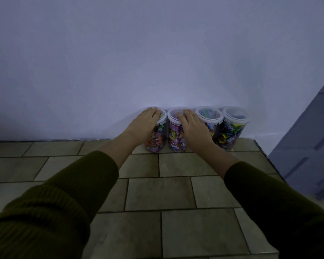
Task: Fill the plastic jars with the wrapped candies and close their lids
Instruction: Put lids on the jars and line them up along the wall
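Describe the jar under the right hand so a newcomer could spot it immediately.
On the tiled surface, four lidded candy jars line the pale wall. The second jar from the left holds mostly purple wrappers, and only its lid lies under the right hand.

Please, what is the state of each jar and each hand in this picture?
far-left jar: upright, filled, closed, left hand on top.
second jar: upright, filled, closed, right hand's fingers on top.
third jar: upright, filled, closed, top untouched.
far-right jar: upright, filled, closed, untouched.
left hand: open, fingers straight, resting flat.
right hand: open, fingers straight, resting flat.
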